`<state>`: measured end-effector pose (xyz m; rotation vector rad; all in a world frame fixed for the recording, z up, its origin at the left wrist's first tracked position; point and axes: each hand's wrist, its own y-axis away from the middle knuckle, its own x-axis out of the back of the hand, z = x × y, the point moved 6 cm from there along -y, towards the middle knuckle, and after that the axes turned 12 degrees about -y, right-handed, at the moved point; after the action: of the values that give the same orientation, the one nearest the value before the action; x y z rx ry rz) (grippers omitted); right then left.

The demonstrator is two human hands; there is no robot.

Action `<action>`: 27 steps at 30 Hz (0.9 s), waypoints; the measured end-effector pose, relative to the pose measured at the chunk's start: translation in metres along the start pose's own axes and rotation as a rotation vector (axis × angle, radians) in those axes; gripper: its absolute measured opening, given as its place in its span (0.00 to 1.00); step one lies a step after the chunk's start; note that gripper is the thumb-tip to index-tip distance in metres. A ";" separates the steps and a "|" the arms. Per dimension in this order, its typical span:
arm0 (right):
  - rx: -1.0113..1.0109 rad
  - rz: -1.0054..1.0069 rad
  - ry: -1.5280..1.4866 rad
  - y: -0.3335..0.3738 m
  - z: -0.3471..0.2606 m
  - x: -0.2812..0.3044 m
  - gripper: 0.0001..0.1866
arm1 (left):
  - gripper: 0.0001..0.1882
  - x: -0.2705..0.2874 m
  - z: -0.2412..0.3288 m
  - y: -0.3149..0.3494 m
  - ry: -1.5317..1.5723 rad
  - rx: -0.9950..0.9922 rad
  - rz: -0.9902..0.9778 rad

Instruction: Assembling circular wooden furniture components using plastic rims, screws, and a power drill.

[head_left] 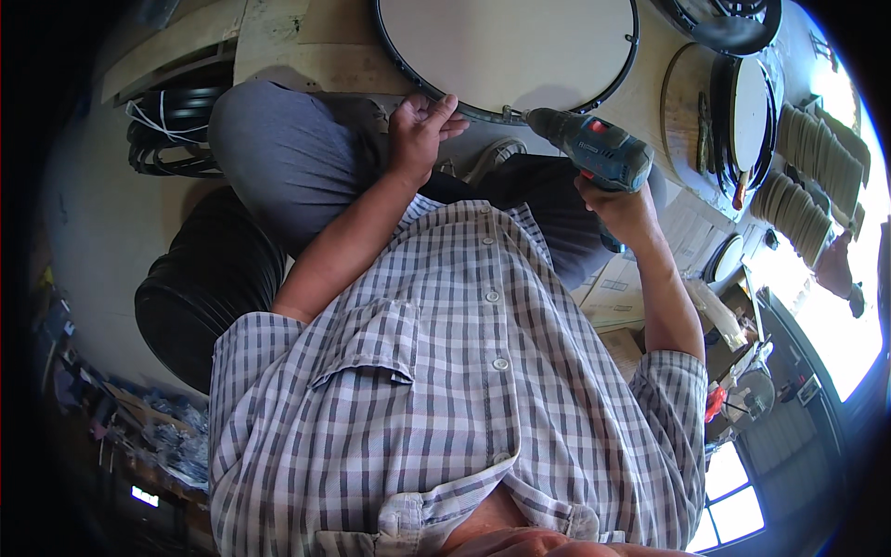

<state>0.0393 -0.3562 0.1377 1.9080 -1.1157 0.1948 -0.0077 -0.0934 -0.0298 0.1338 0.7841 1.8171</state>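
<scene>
My right hand [624, 209] is wrapped round the grip of a blue-and-black cordless drill [608, 160]. The drill points left, its tip against or close to a small metal piece at the near edge of a large round panel [510, 46]. This panel is pale with a black rim [624, 79]. My left hand [422, 137] is beside the rim, left of the drill tip. Its fingers are apart and partly bent, and nothing shows in them. Whether they touch the rim is unclear.
Bundled black strips [172, 130] lie on the left, above a black cylindrical seat [200, 288]. On the right are a round wooden board [682, 121], more round black-rimmed pieces [750, 116] and stacked beige rolls [821, 153]. My bent knees [278, 153] flank the work area.
</scene>
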 end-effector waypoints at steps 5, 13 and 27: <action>0.031 0.025 0.069 -0.001 0.000 0.000 0.14 | 0.12 0.002 -0.002 0.000 0.019 -0.013 0.004; 0.152 0.085 0.199 0.004 -0.021 0.004 0.13 | 0.12 0.002 -0.002 -0.002 0.019 -0.040 -0.009; 0.578 0.551 0.525 0.030 -0.007 0.063 0.23 | 0.13 0.005 0.015 -0.012 -0.246 -0.006 0.116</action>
<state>0.0551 -0.3965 0.1930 1.7974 -1.2628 1.3651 0.0070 -0.0800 -0.0264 0.3983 0.6075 1.8684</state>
